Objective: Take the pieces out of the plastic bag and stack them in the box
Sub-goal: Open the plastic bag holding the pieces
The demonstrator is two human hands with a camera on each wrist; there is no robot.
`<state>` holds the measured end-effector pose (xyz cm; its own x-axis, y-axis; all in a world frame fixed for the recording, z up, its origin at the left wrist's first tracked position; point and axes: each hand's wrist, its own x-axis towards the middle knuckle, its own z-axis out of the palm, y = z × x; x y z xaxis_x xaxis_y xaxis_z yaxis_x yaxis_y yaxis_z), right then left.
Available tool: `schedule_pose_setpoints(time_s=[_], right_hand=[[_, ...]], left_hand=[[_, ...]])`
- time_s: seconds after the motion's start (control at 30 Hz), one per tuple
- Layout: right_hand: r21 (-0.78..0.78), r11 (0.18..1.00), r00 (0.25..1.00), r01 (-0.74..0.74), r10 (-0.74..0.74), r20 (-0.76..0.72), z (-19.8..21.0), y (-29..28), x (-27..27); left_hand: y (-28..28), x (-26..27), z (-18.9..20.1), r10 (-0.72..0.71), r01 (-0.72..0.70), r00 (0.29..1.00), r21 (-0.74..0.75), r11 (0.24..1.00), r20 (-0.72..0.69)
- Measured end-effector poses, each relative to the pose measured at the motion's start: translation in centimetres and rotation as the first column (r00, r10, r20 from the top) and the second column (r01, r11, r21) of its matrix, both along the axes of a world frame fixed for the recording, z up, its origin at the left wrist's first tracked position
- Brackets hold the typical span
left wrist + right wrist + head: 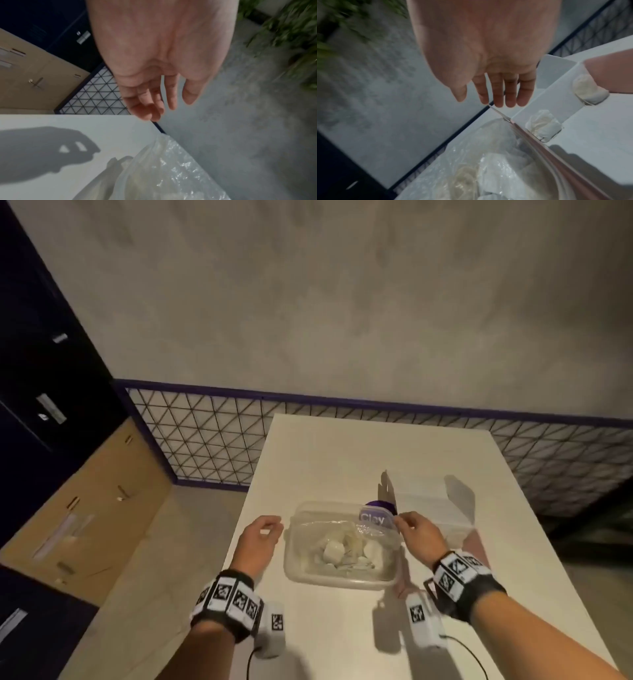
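A clear plastic bag (342, 542) with a purple "Clay" label lies mid-table, holding several pale wrapped pieces (334, 551). Behind it to the right stands an open white box (428, 501). In the right wrist view the box (556, 75) shows two white pieces (544, 125) at its near side. My right hand (407, 522) reaches the bag's far right corner; its straight fingers (498, 94) just touch the bag's sealed edge (530, 136). My left hand (265, 530) hovers just left of the bag (163, 175), fingers (154, 105) loosely curled and holding nothing.
The white table (342, 446) has its left edge right beside my left hand. A purple round object (378, 504) sits behind the bag. A mesh railing (205, 440) runs behind the table, and dark and tan cabinets (85, 491) stand to the left.
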<state>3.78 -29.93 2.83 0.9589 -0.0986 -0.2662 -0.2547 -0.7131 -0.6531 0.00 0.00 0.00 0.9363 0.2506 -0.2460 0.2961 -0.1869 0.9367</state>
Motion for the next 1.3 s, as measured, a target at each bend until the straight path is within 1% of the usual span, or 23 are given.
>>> schedule_pose_setpoints(time_s=[0.07, 0.2, 0.27, 0.33, 0.4, 0.47, 0.5, 0.57, 0.63, 0.67, 0.73, 0.8, 0.83, 0.87, 0.93, 0.97, 1.0, 1.03, 1.07, 1.13, 1.2, 1.23, 1.3], right_hand=[[-0.095, 0.995, 0.993, 0.023, -0.034, -0.112, -0.7, 0.4, 1.3], [-0.164, 0.983, 0.946, 0.085, -0.131, -0.298, -2.4, 0.9, 2.6], [-0.129, 0.979, 0.923, 0.157, -0.192, -0.334, -2.6, 1.3, 2.6], [-0.071, 0.974, 0.881, 0.214, -0.224, -0.416, -2.5, 1.5, 2.6], [-0.022, 0.968, 0.842, 0.249, -0.227, -0.489, -2.8, 1.2, 2.5], [0.093, 0.953, 0.843, 0.287, -0.206, -0.496, -3.3, 0.4, 2.3], [0.143, 0.946, 0.863, 0.292, -0.196, -0.466, -3.3, 0.1, 2.1], [0.237, 0.923, 0.923, 0.302, -0.221, -0.314, -2.7, -0.3, 1.6], [0.404, 0.861, 0.951, 0.309, -0.272, -0.149, -1.4, -0.4, 0.9], [0.459, 0.846, 0.96, 0.27, -0.272, -0.065, -0.4, -0.5, 0.5], [0.496, 0.854, 0.966, 0.155, -0.236, 0.104, 1.7, -0.7, -0.6], [0.545, 0.833, 0.945, 0.095, -0.247, 0.212, 4.2, -1.1, -2.0], [0.633, 0.771, 0.934, 0.074, -0.276, 0.226, 5.5, -1.2, -2.9], [0.733, 0.678, 0.93, 0.052, -0.3, 0.211, 6.4, -1.5, -3.7], [0.895, 0.444, 0.954, 0.044, -0.284, 0.094, 7.7, -1.9, -5.5], [0.929, 0.363, 0.968, 0.073, -0.251, 0.022, 8.0, -2.0, -6.3], [0.938, 0.334, 0.978, 0.095, -0.205, -0.026, 8.1, -2.1, -7.1], [0.929, 0.352, 0.986, 0.11, -0.158, -0.057, 8.0, -2.0, -7.8], [0.904, 0.412, 0.991, 0.115, -0.116, -0.073, 7.8, -2.0, -8.3], [0.812, 0.568, 0.99, 0.135, -0.107, -0.091, 6.8, -2.4, -9.6], [0.703, 0.691, 0.986, 0.165, -0.13, -0.103, 5.4, -3.3, -11.0], [0.657, 0.735, 0.986, 0.167, -0.118, -0.118, 4.7, -3.8, -11.7], [0.573, 0.804, 0.985, 0.157, -0.086, -0.15, 3.4, -4.4, -13.3]], left_hand=[[0.2, 2.0, -0.8, 0.006, -0.006, 0.998, 0.004, 1.0, -0.06], [0.1, 5.4, -2.7, 0.047, -0.08, 0.964, -0.117, 0.99, -0.262], [-0.1, 6.5, -3.1, -0.001, -0.039, 0.949, -0.121, 0.992, -0.315], [-0.6, 6.8, -2.8, -0.05, 0.017, 0.935, -0.097, 0.995, -0.351], [-1.2, 6.9, -2.4, -0.097, 0.063, 0.933, -0.108, 0.992, -0.345], [-1.5, 6.9, -1.8, -0.132, 0.094, 0.945, -0.136, 0.986, -0.301], [-1.7, 6.8, -1.2, -0.135, 0.095, 0.953, -0.153, 0.984, -0.272], [-2.3, 6.4, 0.4, -0.124, 0.091, 0.97, -0.159, 0.983, -0.208], [-2.8, 5.4, 2.8, -0.093, 0.075, 0.99, -0.159, 0.984, -0.103], [-2.9, 4.9, 4.1, -0.079, 0.072, 0.996, -0.169, 0.983, -0.035], [-2.7, 3.6, 6.6, -0.074, 0.091, 0.992, -0.174, 0.981, 0.099], [-2.3, 2.2, 8.7, -0.103, 0.151, 0.969, -0.209, 0.966, 0.222], [-2.2, 1.5, 9.5, -0.103, 0.174, 0.959, -0.259, 0.95, 0.265], [-2.3, 0.8, 10.2, -0.09, 0.187, 0.951, -0.319, 0.929, 0.295], [-2.6, -0.3, 11.1, -0.056, 0.195, 0.95, -0.441, 0.876, 0.308], [-2.8, -0.8, 11.1, -0.065, 0.208, 0.953, -0.484, 0.85, 0.296], [-3.1, -1.3, 10.9, -0.086, 0.218, 0.96, -0.511, 0.832, 0.268], [-3.5, -1.9, 10.5, -0.127, 0.235, 0.964, -0.524, 0.819, 0.234], [-3.7, -2.1, 9.9, -0.173, 0.252, 0.965, -0.519, 0.817, 0.197], [-4.3, -3.1, 8.5, -0.276, 0.3, 0.954, -0.424, 0.854, 0.119], [-4.4, -4.1, 6.8, -0.411, 0.407, 0.91, -0.284, 0.868, 0.049], [-4.4, -4.6, 5.9, -0.472, 0.462, 0.881, -0.252, 0.851, 0.02], [-4.4, -5.8, 4.6, -0.528, 0.505, 0.849, -0.266, 0.821, -0.017]])
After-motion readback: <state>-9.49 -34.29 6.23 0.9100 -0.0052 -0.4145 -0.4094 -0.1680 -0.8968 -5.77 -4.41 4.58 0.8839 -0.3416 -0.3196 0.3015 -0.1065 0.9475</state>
